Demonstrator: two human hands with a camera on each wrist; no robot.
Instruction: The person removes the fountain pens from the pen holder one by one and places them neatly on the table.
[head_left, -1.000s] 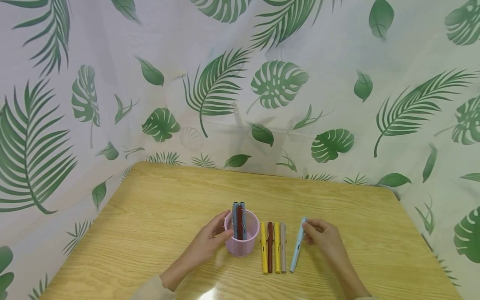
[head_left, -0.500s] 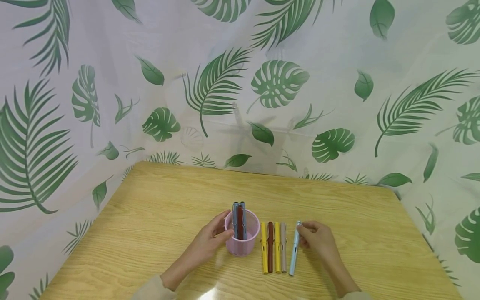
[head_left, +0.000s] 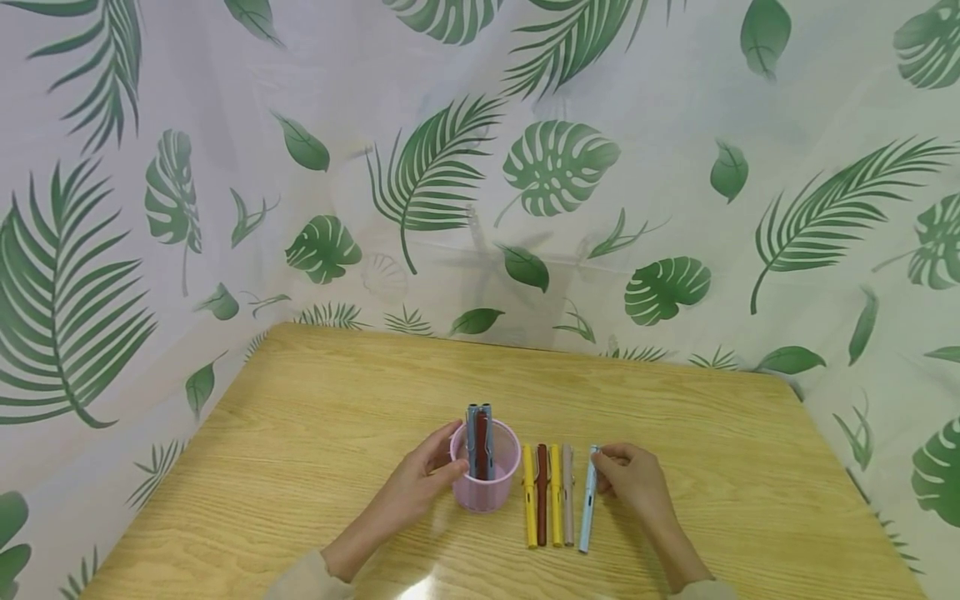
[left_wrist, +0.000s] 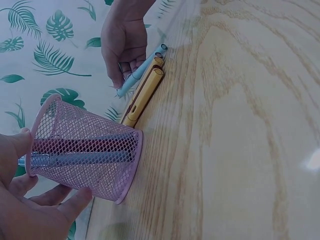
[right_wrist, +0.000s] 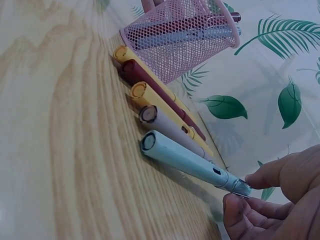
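My left hand (head_left: 422, 479) holds the side of a pink mesh pen cup (head_left: 474, 500), its thumb at the rim. Two blue-grey pens and a dark red pen (head_left: 482, 442) stand inside the cup. Between thumb and fingers, my right hand (head_left: 636, 479) pinches the upper end of a light blue pen (head_left: 587, 525). In the right wrist view that light blue pen (right_wrist: 185, 162) lies along the table beside the others. To its left are a yellow pen (head_left: 530, 508), a dark red pen (head_left: 542, 508), another yellow pen (head_left: 556, 508) and a greyish pen (head_left: 567, 508), side by side.
The wooden table (head_left: 360, 383) stretches back to a white curtain (head_left: 435, 67) printed with green leaves. The row of pens lies just right of the cup. Light glares off the table's front part.
My right hand has moved left and slightly toward me, bringing the light blue pen nearer the row and turning it more upright, roughly parallel to the others. The left hand and cup stay put.
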